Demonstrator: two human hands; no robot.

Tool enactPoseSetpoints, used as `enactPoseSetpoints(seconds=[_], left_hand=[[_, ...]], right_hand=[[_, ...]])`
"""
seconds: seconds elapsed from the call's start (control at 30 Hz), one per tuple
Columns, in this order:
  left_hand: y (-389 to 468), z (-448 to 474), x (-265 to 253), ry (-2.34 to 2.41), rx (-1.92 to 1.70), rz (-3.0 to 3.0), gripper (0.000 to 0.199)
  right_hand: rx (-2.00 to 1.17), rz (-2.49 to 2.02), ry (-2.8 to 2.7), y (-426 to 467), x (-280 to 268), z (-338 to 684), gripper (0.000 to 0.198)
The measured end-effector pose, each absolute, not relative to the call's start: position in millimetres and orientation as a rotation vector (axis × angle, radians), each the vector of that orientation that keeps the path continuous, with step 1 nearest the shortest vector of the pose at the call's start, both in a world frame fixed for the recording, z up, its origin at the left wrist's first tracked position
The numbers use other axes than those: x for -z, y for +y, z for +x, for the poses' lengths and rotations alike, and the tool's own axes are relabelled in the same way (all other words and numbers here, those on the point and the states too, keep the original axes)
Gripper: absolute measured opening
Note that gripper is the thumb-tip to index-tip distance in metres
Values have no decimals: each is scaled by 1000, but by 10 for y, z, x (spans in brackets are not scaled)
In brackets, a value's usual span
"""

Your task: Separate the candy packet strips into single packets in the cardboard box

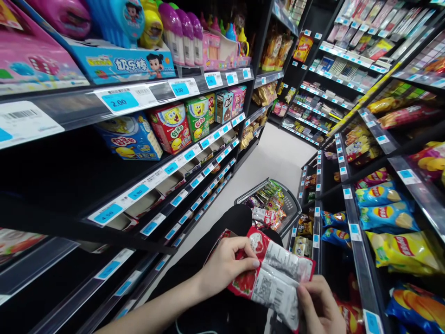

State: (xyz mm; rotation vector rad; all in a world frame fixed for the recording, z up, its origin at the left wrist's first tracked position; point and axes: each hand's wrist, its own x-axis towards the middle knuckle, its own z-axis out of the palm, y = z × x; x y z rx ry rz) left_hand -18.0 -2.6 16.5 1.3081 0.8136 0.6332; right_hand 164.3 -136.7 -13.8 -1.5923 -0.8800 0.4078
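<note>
A red and white snack packet (274, 273) is held low in the aisle, its printed back with a barcode facing up. My left hand (225, 265) grips the packet's upper left edge, fingers curled over it. My right hand (320, 308) holds its lower right end from below. Just beyond the packet stands a grey shopping basket (294, 204) filled with several small snack packets.
Dark shelves line both sides of a narrow aisle with a pale floor (267, 160). The left shelves carry boxed sweets (172, 126) and toys. Bags of chips (385, 215) fill the right shelves. More shelving closes the far end.
</note>
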Motion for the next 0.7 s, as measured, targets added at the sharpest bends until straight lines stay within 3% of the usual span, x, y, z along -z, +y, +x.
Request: enactPoseSetpoints(seconds=[0.27,0.4,0.47,0.6,0.63,0.7], left_hand=[[85,-190,37,630,-451,854,7],[112,-277,89,316,-359,577,51],[117,-286,88,282,-394,602,61],[104,-238,16,638,-398,1053,21],[103,-227,-12,715,-382,1173,20],[110,-216,-62,818,-383,1368,37]], right_hand=[[-805,-1472,-464,-1371,245,1682,34],[-812,-1453,-420,-1424,331,1732,46],[-762,-1515,-426,-1432,374,1762,50],[-666,-1631,-465,-1423,401,1829,37],[-650,-1641,-476,-1420,393,1844,33],[-631,-1663,-497,-1413,376,1863,28]])
